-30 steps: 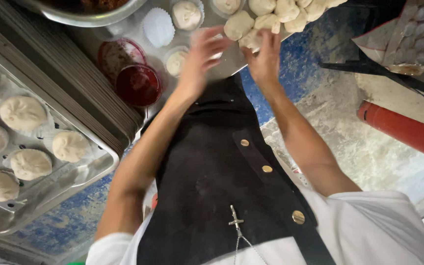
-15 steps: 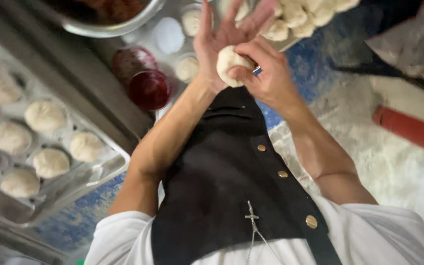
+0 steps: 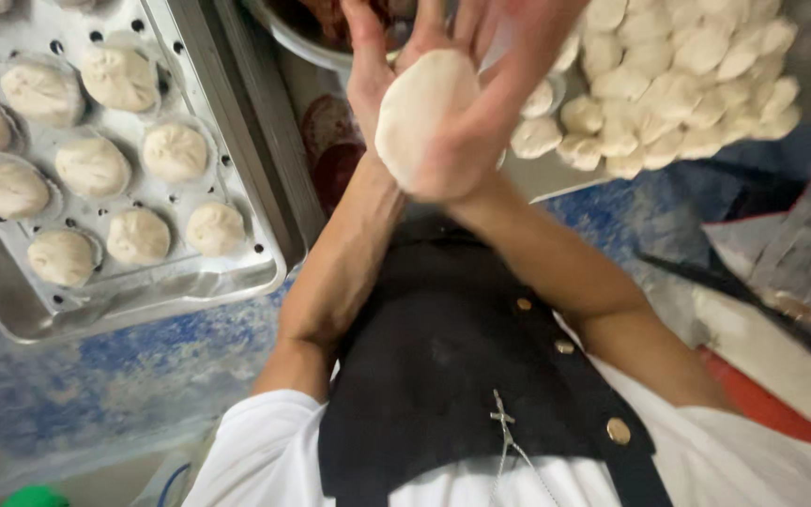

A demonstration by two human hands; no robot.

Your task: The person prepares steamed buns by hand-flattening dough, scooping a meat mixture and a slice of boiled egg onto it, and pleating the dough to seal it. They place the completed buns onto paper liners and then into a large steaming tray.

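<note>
Now | our left hand lies open and flat, so the dough round rests | right hand cups it | filled buns wait on tray

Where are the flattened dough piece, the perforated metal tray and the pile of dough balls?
flattened dough piece (image 3: 421,113), head view, middle of its pale round face.
perforated metal tray (image 3: 237,202), head view, bare holed floor near its right rim.
pile of dough balls (image 3: 678,84), head view, a ball mid-pile.
</note>
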